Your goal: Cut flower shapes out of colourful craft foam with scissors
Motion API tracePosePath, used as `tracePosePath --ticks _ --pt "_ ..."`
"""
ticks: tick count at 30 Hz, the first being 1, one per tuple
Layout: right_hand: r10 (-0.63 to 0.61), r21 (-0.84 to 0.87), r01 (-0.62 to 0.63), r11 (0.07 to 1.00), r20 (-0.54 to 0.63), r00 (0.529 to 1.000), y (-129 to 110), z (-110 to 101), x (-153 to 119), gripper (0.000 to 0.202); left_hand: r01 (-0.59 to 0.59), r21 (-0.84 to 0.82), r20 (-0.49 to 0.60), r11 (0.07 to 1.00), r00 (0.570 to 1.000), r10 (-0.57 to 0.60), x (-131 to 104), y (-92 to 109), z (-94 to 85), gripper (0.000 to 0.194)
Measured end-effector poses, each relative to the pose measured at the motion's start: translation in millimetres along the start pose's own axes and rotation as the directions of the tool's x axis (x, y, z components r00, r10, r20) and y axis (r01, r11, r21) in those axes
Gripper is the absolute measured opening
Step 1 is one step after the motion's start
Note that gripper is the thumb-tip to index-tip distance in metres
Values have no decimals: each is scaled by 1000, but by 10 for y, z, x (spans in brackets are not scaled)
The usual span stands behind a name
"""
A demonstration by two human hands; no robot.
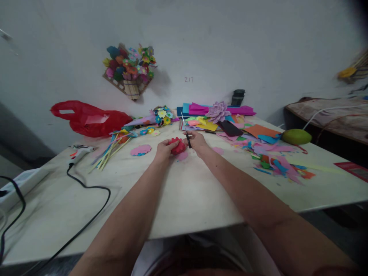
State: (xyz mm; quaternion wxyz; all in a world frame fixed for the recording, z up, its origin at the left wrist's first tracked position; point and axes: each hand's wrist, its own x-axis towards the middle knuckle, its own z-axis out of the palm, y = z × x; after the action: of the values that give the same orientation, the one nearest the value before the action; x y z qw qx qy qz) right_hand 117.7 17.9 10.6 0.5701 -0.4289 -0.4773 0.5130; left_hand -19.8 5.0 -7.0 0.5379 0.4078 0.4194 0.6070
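Pale table [198, 199], scraps [273, 148] strewn at three o'clock. By right hand [199, 143], scissors [188, 140] are held, blades [183, 119] toward twelve; by left hand [163, 149], red flower [178, 147] is pinched at their eight o'clock. Petals [181, 147] might be nicked if blades were swung inward.

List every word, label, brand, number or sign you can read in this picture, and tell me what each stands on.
"Z17": dark, thin characters on the pale grey wall; the first could be a 2.
No other text is legible: any markings on the black-handled metal scissors, the white glue gun, the long white power strip or the flat red-bordered item at far right are too small or blurred to read.
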Motion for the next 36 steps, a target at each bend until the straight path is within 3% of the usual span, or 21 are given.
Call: tracePosePath --ticks 6,12,19,25,32,36 --pt "-49 -20 49 999 15 999 21 -7 21 33 6 43 11 999 1000 -6 1 8 -16 30" --pt "-77 -27 76 997 -45 996 43 7 53 31 18 34 22 999 1000 -19 -8 14 -7 31" --pt "-20 -28 19 999 -42 999 -15 -16 18 29 35 15 19 999 999 -35 24 -9 -29 30" --pt "36 -163 -13 986 141 989 -41 -150 12 24 6 -32 19 999 1000 -5 70 -40 -84 30" --pt "43 -319 110 941 438 898 -44 -355 35 25 -4 -84 26 996 1000 6 81 24 -140 31" --pt "79 -378 145 915 519 851 -58 -409 20 24 -5 -83 47 997 999 9 61 69 -151 26"
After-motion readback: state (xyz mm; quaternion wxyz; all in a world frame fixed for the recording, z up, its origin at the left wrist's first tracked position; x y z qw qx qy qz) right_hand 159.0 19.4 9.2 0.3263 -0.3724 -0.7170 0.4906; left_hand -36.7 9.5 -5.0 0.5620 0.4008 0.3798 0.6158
